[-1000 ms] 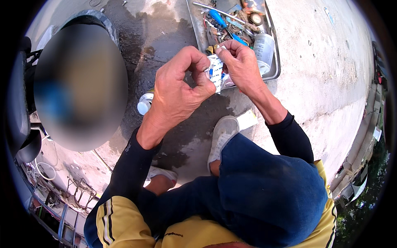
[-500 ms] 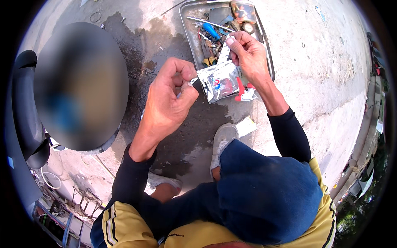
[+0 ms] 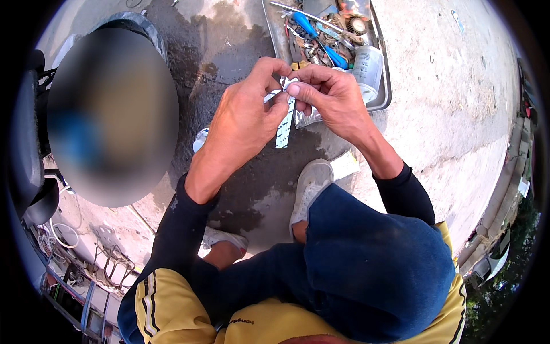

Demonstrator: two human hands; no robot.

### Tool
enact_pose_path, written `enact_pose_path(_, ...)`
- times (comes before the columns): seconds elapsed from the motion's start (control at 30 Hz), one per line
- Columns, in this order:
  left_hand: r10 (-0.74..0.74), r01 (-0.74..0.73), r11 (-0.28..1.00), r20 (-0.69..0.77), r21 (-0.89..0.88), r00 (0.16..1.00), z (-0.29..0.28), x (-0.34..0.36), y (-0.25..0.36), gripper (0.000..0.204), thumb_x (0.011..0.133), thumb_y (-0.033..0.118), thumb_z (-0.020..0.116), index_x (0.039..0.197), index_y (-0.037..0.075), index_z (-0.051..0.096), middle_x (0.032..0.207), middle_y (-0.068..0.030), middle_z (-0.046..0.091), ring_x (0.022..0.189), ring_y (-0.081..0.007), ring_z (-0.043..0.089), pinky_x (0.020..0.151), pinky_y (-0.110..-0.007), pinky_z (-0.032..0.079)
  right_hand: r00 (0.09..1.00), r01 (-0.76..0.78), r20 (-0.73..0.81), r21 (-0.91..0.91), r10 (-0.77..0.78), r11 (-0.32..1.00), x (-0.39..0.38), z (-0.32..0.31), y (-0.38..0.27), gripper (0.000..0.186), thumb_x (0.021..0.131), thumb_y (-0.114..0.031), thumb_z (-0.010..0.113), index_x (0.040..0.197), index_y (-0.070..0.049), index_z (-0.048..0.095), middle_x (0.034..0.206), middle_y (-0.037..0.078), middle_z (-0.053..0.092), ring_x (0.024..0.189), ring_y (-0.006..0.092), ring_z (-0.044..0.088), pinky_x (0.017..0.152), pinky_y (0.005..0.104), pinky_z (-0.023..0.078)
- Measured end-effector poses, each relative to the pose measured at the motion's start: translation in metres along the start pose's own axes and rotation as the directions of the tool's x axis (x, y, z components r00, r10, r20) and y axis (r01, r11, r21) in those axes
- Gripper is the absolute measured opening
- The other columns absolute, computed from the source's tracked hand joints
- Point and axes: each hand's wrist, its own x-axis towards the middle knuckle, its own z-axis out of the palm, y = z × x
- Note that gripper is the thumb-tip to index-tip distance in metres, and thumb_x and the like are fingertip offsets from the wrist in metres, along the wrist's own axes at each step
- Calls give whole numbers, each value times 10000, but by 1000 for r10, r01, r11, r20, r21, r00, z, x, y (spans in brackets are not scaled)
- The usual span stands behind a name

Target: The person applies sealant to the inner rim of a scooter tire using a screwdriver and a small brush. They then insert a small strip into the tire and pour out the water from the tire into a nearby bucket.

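My left hand [image 3: 243,112] and my right hand [image 3: 335,100] meet fingertip to fingertip below the metal tray. Between them they pinch a narrow white strip [image 3: 283,133] with dark printed marks. One length of it hangs straight down, and a shorter piece shows by my left fingers. Both hands are closed, with thumb and forefinger pressed together. A shiny silvery packet [image 3: 307,119] shows just under my right hand. Most of it is hidden, and whether my right fingers touch it I cannot tell.
The metal tray [image 3: 387,86] holds blue-handled tools [image 3: 335,57], a white can [image 3: 367,71], a toothed gear [image 3: 356,25] and many small metal parts. A blurred round shape [image 3: 112,120] fills the left. Pale paper [image 3: 345,165] lies by my shoe [image 3: 312,192].
My hands were apart and have come together at the strip. My right hand moved down and left; the strip now hangs below the fingers. The packet is now mostly covered.
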Motion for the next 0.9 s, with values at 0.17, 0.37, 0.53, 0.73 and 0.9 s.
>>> enact_pose_path(0.17,57,-9,976,-220,216,974,-1,1,-21,228,929,22,650,1154,23,611,898,-207,728,786,-399,725,680,-470,552,971,103,-62,-758,-229,644,-9,-1,8,579,880,-358,848,1276,0,622,895,137,725,751,252,709,683,388,561)
enact_pose_path(0.37,-107,177,951,-267,253,958,-7,-2,-25,183,916,69,684,1066,7,599,761,-210,694,688,-418,703,638,-485,528,1000,15,6,-927,-25,375,-29,11,35,644,897,-398,797,1338,-36,498,913,197,745,845,392,737,771,493,557)
enact_pose_path(0.53,-116,175,967,-287,188,951,-5,-2,-23,177,905,97,695,1031,9,606,714,-211,672,662,-407,692,618,-473,516,996,-4,-51,-826,-68,564,-27,4,35,396,958,-192,674,1265,-2,512,816,222,719,785,424,716,738,527,540)
enact_pose_path(0.73,-129,166,981,-313,96,941,-2,-2,-18,171,903,116,708,989,4,611,667,-163,648,578,-294,665,585,-430,506,981,-114,-191,-660,-19,743,-30,-5,31,188,933,-113,643,1035,42,673,832,212,740,768,405,724,707,487,552)
enact_pose_path(0.9,-127,152,987,-325,54,937,-1,-3,-18,172,898,122,721,959,3,612,640,-133,634,542,-233,627,566,-406,497,974,-96,-214,-698,-79,710,-30,-5,24,190,931,-144,675,912,44,691,762,203,727,704,391,715,653,472,543)
